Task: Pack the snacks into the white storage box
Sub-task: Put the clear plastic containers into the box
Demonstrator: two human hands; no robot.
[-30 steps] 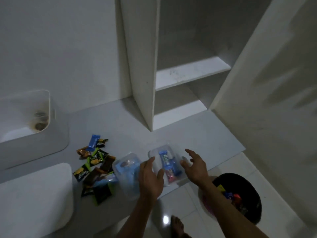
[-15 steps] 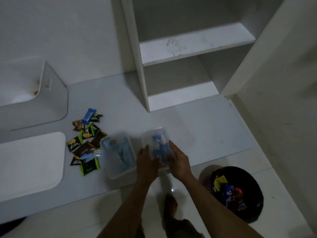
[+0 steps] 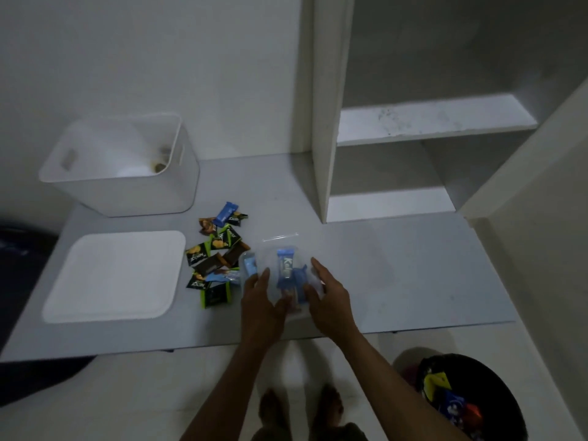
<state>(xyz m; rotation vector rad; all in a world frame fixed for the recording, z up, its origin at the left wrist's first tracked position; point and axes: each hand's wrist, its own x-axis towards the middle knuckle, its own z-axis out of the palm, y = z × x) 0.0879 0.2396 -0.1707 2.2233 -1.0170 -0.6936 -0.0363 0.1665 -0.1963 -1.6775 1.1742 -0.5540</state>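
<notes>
A clear plastic container (image 3: 284, 246) with blue snack bars (image 3: 284, 269) inside is held between my hands above the grey board (image 3: 407, 275). My left hand (image 3: 259, 302) grips its left side with the thumb across the front. My right hand (image 3: 329, 296) grips its right side. A second clear container (image 3: 249, 265) peeks out behind my left hand. A pile of loose snack packets (image 3: 216, 249) lies left of it. The white storage box (image 3: 133, 195) stands open at the back left, its white lid (image 3: 114, 275) flat in front of it.
A white shelf unit (image 3: 321, 122) rises at the back right, its door (image 3: 525, 192) swung open on the right. A black bin (image 3: 477, 405) holding more wrappers sits on the floor at lower right. My feet (image 3: 331, 405) stand just before the board's edge.
My hands have taken hold of both sides of the clear container and carried it left, so it now overlaps the second container beside the snack pile.
</notes>
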